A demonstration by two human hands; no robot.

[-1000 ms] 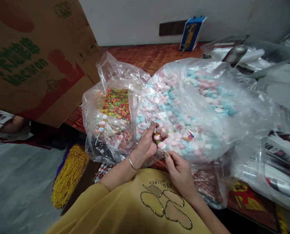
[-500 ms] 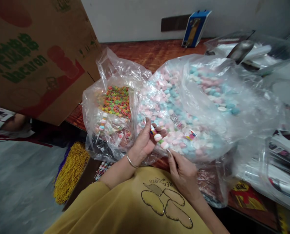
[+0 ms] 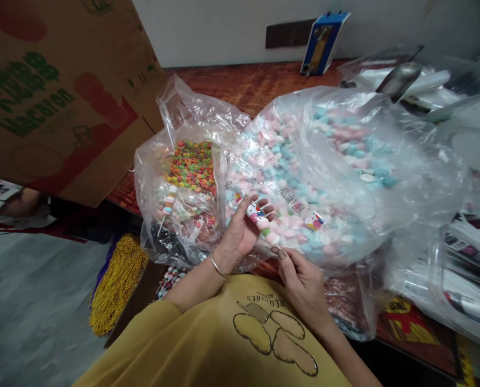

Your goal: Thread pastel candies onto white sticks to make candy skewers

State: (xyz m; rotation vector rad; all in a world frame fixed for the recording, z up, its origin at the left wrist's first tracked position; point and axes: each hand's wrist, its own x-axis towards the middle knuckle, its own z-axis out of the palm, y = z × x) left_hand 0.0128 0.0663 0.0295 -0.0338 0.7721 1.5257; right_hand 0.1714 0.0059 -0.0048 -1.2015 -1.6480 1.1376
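Note:
My left hand (image 3: 242,232) is closed, thumb and fingers around a small printed plastic bag (image 3: 256,213). Out of the bag's lower end comes a marshmallow skewer (image 3: 269,234), with pink, green and white pieces. My right hand (image 3: 304,282) pinches the skewer's stick end between thumb and forefinger; the stick itself is mostly hidden. Beneath both hands lies a large clear bag of pink, blue and white marshmallows (image 3: 259,156), with another printed bag (image 3: 315,219) on top. To the left, a second marshmallow skewer (image 3: 169,200) rests on a clear bag of colourful cereal rings (image 3: 191,164).
A big cardboard box (image 3: 114,64) stands at the left. Gold beaded strands (image 3: 121,285) hang below the table edge. A blue device (image 3: 324,43) sits by the wall. At the right are a metal scoop (image 3: 399,80) and clear plastic bins (image 3: 433,269).
The fingers of my left hand have spread a little, and more of the bag's print shows around the skewer. My right hand has shifted slightly left with the stick end.

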